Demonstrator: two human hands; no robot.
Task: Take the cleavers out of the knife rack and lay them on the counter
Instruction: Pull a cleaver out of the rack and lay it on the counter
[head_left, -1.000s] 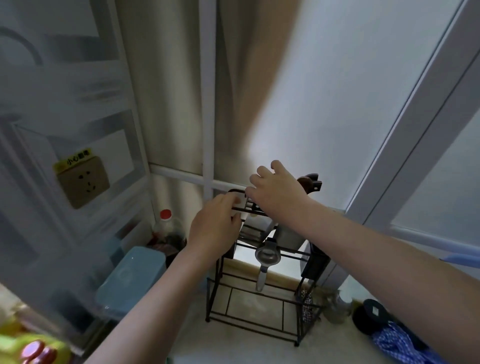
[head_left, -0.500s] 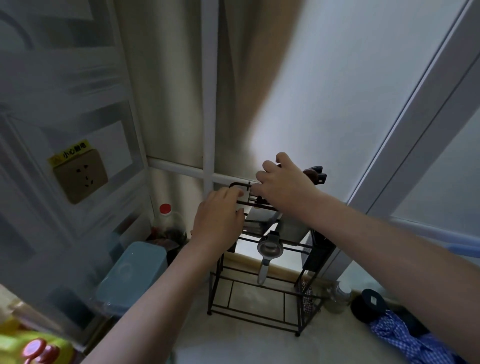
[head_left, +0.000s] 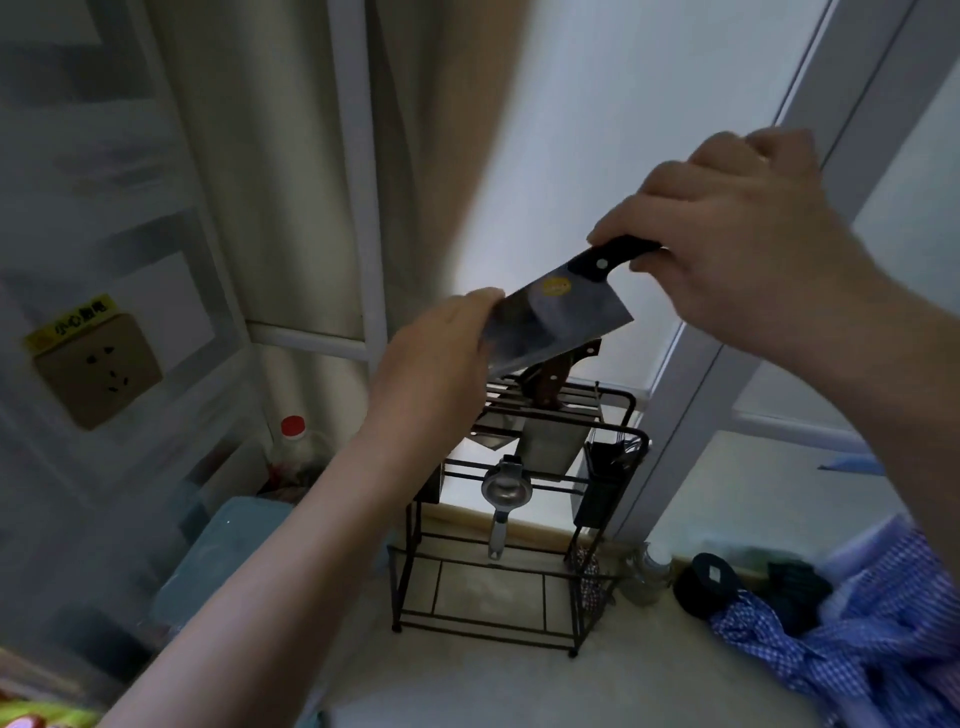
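Item 1, right hand (head_left: 737, 234), upper right of the frame: I see its fingers (head_left: 670, 187) curled tight round the black handle of a cleaver (head_left: 558, 322), thumb under the handle, grip fully closed.

Item 2, cleaver, centre of the frame: lifted clear above the rack (head_left: 519, 493), blade tilted, handle end high to the right, far end low to the left. A yellow sticker sits on the blade near the handle.

Item 3, left hand (head_left: 436, 364), centre left: palm away from me, fingers loosely bent, fingertips (head_left: 485, 301) touching the blade's far end. I cannot tell whether it pinches the blade or only steadies it.

Item 4, rack, lower centre: black wire frame standing on the counter (head_left: 467, 686) against the wall. A second cleaver (head_left: 550, 415) stands in its top slots, brown handle up, blade hanging below the rails. 1 more blade corner shows to its left; I cannot tell what knife it is.

Item 5, strainer (head_left: 506, 493): hangs from the rack's front bar, handle down.

Item 6, socket (head_left: 98, 369), left of the frame, with a yellow label above it.

Item 7, bottle (head_left: 293, 447) with red cap, left of the rack.

Item 8, blue checked cloth (head_left: 872, 644), lower right corner.
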